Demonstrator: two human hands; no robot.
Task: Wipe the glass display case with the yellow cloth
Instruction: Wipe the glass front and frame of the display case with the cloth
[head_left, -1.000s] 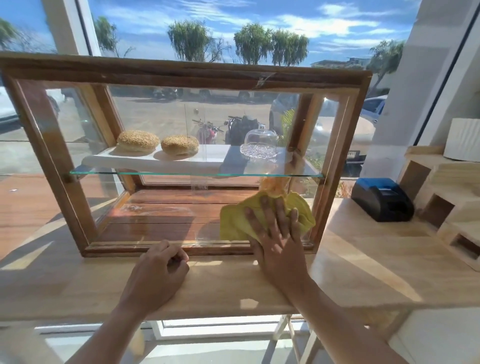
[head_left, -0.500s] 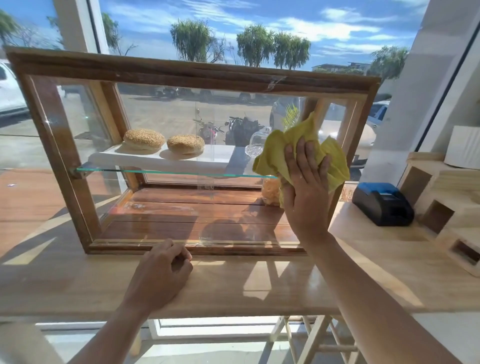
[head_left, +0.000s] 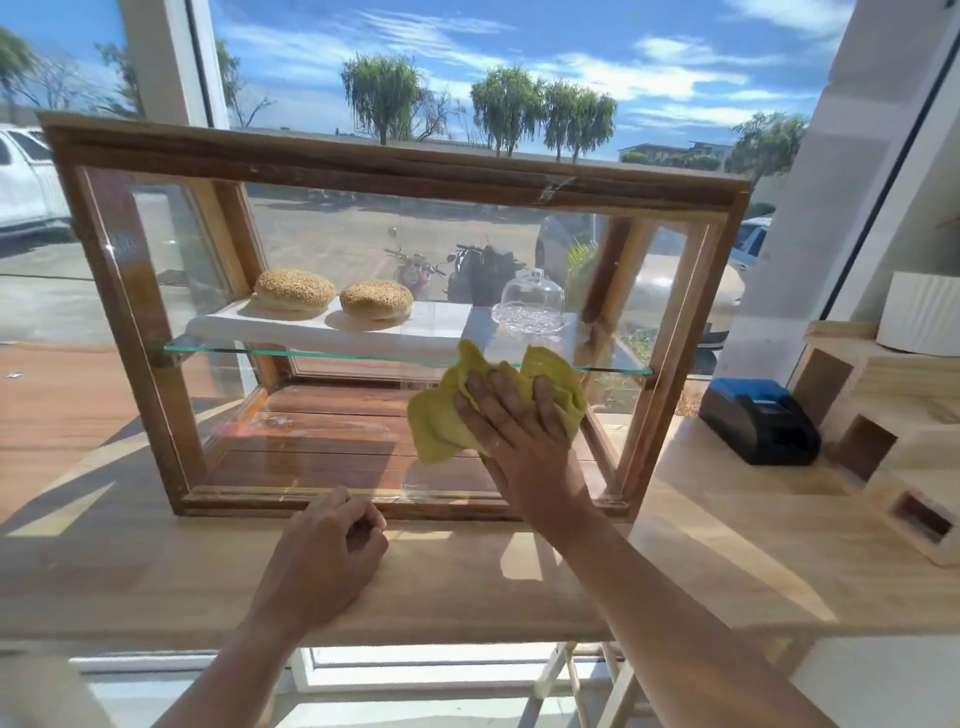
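Note:
A wooden-framed glass display case (head_left: 130, 291) stands on a light wooden counter (head_left: 727, 545). My right hand (head_left: 519, 431) presses a crumpled yellow cloth (head_left: 441, 421) flat against the front glass, low and right of the middle, with fingers spread and straight. My left hand (head_left: 327, 556) rests on the counter in front of the case's bottom rail, fingers curled under, holding nothing. Inside, two sesame buns (head_left: 332, 296) and a small glass dome (head_left: 527, 306) sit on a white board over a glass shelf.
A blue and black small printer (head_left: 758, 421) sits on the counter to the right of the case. Beyond it a stepped wooden stand (head_left: 893, 415) carries a white box (head_left: 919, 312). A large window is behind the case.
My right hand swept the cloth from the lower glass up to the upper right, and has now come back down to the lower right. My left hand stayed put.

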